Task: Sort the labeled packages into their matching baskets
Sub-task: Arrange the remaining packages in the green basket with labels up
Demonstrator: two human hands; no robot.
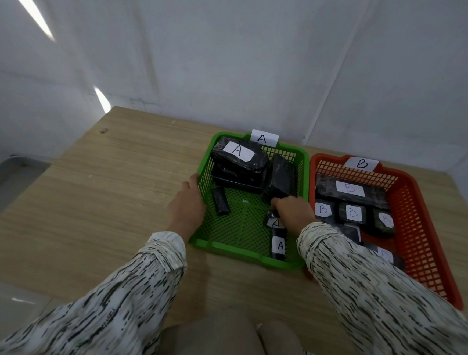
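Observation:
A green basket (238, 252) tagged A holds several black wrapped packages: a stack with an A label (239, 152) at the back left, a block leaning at the back right (280, 178), a small roll (221, 200), and small A packages (279, 246) at the front right. My left hand (187, 204) rests against the green basket's left wall, fingers on the rim. My right hand (292, 210) reaches into the green basket, fingers curled on the leaning block's lower end. A red basket (423, 242) tagged B holds several B-labelled black packages (351, 213).
Both baskets stand side by side on a wooden table (100, 194) against a white wall. The table's left edge drops to a grey floor. My patterned sleeves cross the table's near side.

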